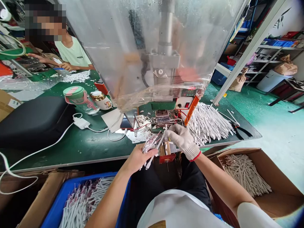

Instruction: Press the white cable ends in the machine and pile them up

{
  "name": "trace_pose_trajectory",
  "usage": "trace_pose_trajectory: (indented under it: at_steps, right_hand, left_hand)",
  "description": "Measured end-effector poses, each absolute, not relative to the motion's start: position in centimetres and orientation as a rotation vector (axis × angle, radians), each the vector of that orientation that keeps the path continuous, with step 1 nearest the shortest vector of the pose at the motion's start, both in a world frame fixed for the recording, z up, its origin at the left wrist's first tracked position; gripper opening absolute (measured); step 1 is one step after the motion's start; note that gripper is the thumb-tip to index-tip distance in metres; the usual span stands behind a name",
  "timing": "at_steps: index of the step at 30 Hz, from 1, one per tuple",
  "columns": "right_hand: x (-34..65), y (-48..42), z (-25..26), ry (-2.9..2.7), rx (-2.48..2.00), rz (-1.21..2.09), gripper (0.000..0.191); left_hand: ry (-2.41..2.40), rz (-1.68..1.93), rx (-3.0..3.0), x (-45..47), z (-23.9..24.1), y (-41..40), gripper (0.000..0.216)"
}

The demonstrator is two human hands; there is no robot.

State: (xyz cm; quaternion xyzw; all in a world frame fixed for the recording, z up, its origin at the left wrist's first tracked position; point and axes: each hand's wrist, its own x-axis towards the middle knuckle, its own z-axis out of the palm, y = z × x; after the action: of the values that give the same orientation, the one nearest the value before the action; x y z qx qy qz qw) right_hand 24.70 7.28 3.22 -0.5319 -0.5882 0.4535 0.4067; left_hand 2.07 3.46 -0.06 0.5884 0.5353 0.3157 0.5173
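Observation:
My bare left hand (140, 157) is closed around a bundle of short white cable-like strips (149, 144), some with thin reddish ends. My right hand (181, 138), in a white knit glove with a red cuff, has its fingers pinched at the upper end of one white strip (159, 142). The strip's lower end lies by my left thumb. Just beyond my hands is a small metal fixture (162, 117) under the press. A red block-like fixture (167, 157) sits at the table edge below my right hand.
A clear plastic guard (142, 63) covers the press. White strips are piled (209, 123) at right, beside pliers (239, 130). A blue bin (55, 202) and cardboard box (280, 177) hold more strips. A jug (79, 99), mug (101, 100) and black case (35, 122) stand left; a co-worker (73, 53) sits beyond.

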Motion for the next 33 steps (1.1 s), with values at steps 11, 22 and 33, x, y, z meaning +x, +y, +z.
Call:
trace_pose_trajectory:
  at_steps: [11,22,33]
  right_hand:
    - [23.6,4.9,4.0,-1.438,-1.132,1.444,0.038]
    - [27.4,6.1,4.9,-0.771,-0.995,1.329,0.045]
    - [31.4,4.3,-0.4,-1.077,-1.164,1.445,0.036]
  left_hand:
    - [1.253,0.778,1.398,2.4,2.1,1.9,0.029]
    - [1.108,0.781,1.068,3.4,1.6,0.3,0.05]
    - [1.395,0.962,1.137,6.4,-1.5,6.1,0.041]
